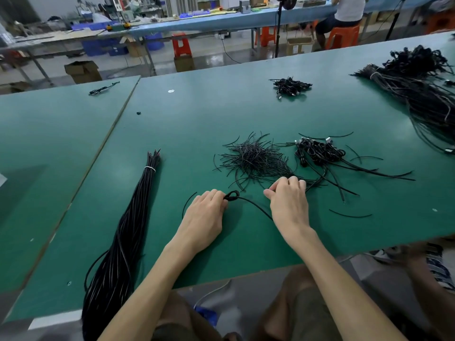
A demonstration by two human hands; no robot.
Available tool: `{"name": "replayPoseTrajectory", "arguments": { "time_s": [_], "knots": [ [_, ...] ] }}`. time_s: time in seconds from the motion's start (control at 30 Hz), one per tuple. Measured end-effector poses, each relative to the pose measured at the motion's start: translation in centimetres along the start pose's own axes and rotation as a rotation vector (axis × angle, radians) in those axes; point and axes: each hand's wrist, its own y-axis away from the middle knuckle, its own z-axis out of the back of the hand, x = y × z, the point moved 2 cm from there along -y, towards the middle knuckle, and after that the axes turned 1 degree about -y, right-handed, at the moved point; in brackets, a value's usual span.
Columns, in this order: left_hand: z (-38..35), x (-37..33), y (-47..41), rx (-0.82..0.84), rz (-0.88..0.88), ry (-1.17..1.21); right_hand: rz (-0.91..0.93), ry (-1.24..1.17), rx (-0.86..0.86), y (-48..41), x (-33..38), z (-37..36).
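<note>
head view: the black cable (231,196) lies on the green table (197,124) near its front edge, between the 2 hands. the left hand (204,212) pinches the cable's small wound loop at the fingertips. the loose tail runs right and passes under the right hand (289,200), whose fingers curl down at the near edge of the pile of ties (253,159); i cannot tell whether they hold anything. the cable looks light, thin, limp and slightly springy, so the loop may unwind. it is best pinched where the strands cross.
</note>
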Motion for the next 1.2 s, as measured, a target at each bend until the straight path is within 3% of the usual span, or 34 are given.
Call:
{"name": "replayPoseTrajectory", "arguments": {
  "time_s": [0.23,0.33,0.43,0.53,0.67,1.0,1.2],
  "knots": [
    [-0.1,0.0,0.1,-0.010,-0.004,-0.014,0.011,0.182,0.114,-0.5,0.5,0.5],
    [-0.3,0.1,0.1,-0.011,-0.001,-0.012,0.060,0.186,0.029,0.2,0.6,1.6],
    [-0.5,0.2,0.0,-0.015,0.012,-0.003,0.113,-0.129,-0.129,1.5,1.9,3.3],
    [-0.5,0.2,-0.1,-0.025,0.038,0.034,0.143,-0.464,-0.043,3.9,4.9,3.5],
    [-0.5,0.3,-0.2,0.013,0.038,0.009,0.185,-0.551,0.062,7.1,7.4,0.7],
    [-0.4,0.6,-0.1,-0.006,0.096,0.199,-0.179,-1.144,0.220,5.2,5.7,-2.1],
    [0.0,0.4,0.2,-0.001,0.043,0.417,-0.140,-1.265,0.371,3.8,5.2,-2.0]
  ]
}}
